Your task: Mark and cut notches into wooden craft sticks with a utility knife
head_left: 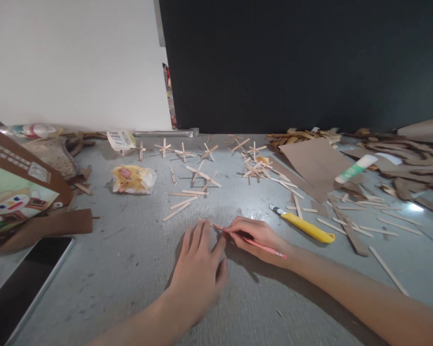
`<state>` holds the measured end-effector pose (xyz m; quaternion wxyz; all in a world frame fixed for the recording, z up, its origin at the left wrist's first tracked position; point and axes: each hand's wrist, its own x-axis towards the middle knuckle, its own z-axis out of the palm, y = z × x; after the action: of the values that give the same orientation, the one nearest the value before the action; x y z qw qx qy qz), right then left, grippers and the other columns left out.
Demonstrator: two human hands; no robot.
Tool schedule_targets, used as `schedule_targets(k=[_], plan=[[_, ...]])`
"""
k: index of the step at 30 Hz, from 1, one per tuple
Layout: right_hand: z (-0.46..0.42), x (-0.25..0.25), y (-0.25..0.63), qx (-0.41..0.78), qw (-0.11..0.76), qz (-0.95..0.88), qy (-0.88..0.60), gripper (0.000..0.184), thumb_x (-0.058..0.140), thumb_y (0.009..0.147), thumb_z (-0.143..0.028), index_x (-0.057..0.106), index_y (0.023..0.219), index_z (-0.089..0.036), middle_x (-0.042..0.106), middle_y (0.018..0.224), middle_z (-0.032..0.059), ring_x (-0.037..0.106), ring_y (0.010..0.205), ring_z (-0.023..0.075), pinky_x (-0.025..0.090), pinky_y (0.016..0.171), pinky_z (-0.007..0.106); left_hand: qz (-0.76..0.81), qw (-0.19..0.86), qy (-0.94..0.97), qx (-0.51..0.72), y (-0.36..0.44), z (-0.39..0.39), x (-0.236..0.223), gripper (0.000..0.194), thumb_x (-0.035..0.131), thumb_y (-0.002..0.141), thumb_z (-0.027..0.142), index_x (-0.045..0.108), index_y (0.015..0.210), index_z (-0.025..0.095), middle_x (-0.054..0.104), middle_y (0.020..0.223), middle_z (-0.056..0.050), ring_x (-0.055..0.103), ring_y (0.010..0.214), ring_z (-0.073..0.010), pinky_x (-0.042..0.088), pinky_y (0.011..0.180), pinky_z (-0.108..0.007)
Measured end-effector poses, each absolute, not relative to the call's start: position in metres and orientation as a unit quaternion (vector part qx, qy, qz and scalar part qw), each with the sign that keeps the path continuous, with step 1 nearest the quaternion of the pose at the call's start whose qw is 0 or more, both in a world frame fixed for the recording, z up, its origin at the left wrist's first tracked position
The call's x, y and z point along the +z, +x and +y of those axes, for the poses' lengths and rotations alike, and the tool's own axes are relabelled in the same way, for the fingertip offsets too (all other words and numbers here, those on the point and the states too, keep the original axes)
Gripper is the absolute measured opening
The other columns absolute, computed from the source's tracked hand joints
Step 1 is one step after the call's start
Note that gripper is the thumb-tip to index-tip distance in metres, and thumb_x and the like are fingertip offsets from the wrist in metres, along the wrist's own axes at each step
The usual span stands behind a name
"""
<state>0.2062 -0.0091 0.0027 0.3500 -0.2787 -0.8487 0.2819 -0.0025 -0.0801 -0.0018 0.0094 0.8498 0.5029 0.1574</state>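
Observation:
A pink pencil (265,248) is gripped in my right hand (256,235), its eraser end pointing back toward my wrist. Its tip meets a small wooden stick (215,225), mostly hidden by my fingers. Flat on the grey table, my left hand (200,266) has its fingers stretched out, with the fingertips pressing at that stick. Just beyond my hands lie loose craft sticks (180,210), and farther back stand several crossed-stick pieces (209,180). To the right of my right hand rests a yellow utility knife (306,227) with its blade out.
A phone (25,288) and a printed cardboard box (21,187) are at left. A yellow wrapper (133,179) lies beyond my left hand. At right are a glue stick (356,169), cardboard pieces (310,166) and scattered sticks. White and black panels (303,67) stand behind.

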Motion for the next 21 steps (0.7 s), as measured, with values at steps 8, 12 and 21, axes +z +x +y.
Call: schedule_targets(k=[8,12,21], plan=[[-0.0089,0.0044,0.2080,0.305,0.321,-0.855,-0.270,0.021,0.050,0.105,-0.030,0.069,0.107,-0.022,0.071,0.088,0.0048,0.068,0.074,0.0149,0.054,0.066,0.026,0.499,-0.019,0.856,0.135,-0.0010,-0.0798,0.0019,0.041,0.055,0.093,0.020,0.064,0.133,0.016,0.053,0.148,-0.026,0.048,0.142,-0.0461,0.044,0.110,-0.071],[-0.0098,0.0032,0.2069,0.293,0.325,-0.856,-0.274,0.020,0.049,0.105,-0.026,0.068,0.108,-0.022,0.070,0.089,0.0043,0.068,0.077,0.0142,0.054,0.069,0.026,0.505,-0.005,0.852,0.134,-0.0013,-0.0802,0.0030,0.041,0.055,0.094,0.020,0.063,0.134,0.017,0.052,0.150,-0.025,0.046,0.144,-0.0450,0.042,0.112,-0.071],[-0.0090,0.0023,0.2081,0.275,0.335,-0.860,-0.270,0.020,0.048,0.105,-0.024,0.067,0.110,-0.021,0.069,0.089,0.0041,0.067,0.075,0.0137,0.054,0.068,0.026,0.504,0.000,0.852,0.143,-0.0028,-0.0802,0.0002,0.045,0.054,0.095,0.022,0.059,0.140,0.019,0.051,0.151,-0.024,0.044,0.145,-0.0442,0.041,0.111,-0.071]])
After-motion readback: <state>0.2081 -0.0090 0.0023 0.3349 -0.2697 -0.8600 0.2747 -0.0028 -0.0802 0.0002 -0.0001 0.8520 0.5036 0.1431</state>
